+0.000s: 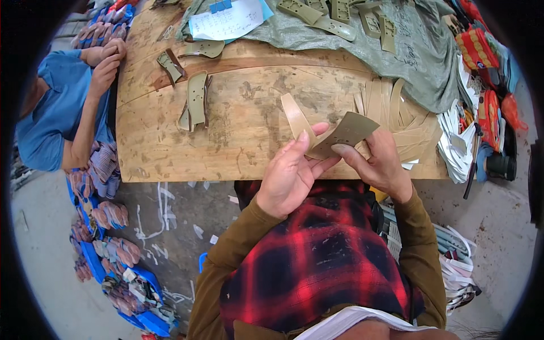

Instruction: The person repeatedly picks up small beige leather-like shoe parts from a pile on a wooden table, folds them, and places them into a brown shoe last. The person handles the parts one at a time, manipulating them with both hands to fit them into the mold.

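Over the near edge of the wooden table (238,153), my right hand (385,161) grips an olive strap piece (356,130) with small punched holes, its thumb on top. My left hand (288,177) is turned palm up, with a tan strip (294,112) pinched at its thumb and fingers. That strip slants away toward the far left. The lower left end of the olive piece meets the left fingers, and whether strip and piece are joined there is hidden. Beside my right hand lies a pile of similar tan strips (411,141).
Olive pieces (196,99) lie at the table's left, with more (340,10) on a grey-green sheet (419,71) at the back. A written paper (226,22) lies there too. White strips (456,139) hang by the right edge. A co-worker in blue (62,113) sits at left, near blue baskets (93,260).
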{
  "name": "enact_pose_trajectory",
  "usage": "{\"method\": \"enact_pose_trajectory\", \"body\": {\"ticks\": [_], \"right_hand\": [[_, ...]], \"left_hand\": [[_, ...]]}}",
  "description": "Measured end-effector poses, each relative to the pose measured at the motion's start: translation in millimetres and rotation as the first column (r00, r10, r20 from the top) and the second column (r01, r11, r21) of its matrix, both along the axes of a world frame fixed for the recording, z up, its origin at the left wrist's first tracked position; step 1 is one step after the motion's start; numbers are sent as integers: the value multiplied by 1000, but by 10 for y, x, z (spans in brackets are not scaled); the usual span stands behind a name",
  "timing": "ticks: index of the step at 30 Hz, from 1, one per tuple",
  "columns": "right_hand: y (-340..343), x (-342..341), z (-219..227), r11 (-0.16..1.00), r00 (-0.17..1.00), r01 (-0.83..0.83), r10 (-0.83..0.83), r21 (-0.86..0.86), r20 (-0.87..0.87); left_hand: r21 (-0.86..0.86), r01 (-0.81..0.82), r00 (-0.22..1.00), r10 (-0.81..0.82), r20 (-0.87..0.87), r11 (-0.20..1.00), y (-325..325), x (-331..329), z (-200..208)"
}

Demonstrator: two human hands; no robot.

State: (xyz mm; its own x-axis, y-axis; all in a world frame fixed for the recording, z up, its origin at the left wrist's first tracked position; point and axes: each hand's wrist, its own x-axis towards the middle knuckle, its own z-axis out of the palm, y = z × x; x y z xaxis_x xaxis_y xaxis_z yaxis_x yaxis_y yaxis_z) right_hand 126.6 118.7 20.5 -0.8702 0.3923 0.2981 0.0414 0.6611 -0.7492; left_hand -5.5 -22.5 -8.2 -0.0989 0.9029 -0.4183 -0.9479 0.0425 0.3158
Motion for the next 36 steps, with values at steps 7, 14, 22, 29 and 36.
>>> {"method": "enact_pose_trajectory", "body": {"ticks": [7, 14, 22, 29, 36], "right_hand": [[-12, 22, 15, 998, 1000, 5, -5, 58, -7], [-17, 3, 21, 999, 998, -10, 12, 42, -54], [-122, 80, -156, 960, 974, 14, 50, 278, -223], [-210, 86, -69, 918, 984, 58, 14, 393, -177], [-258, 72, -126, 911, 987, 123, -69, 394, -148]], "left_hand": [[1, 8, 1000, -8, -30, 1000, 4, 6, 19], [23, 26, 992, -23, -125, 999, 7, 5, 33], [-102, 18, 608, -92, -789, 995, 8, -258, 212], [-97, -146, -133, -116, -984, 985, -44, -200, 471], [12, -75, -333, -14, -943, 997, -93, -26, 393]]}}
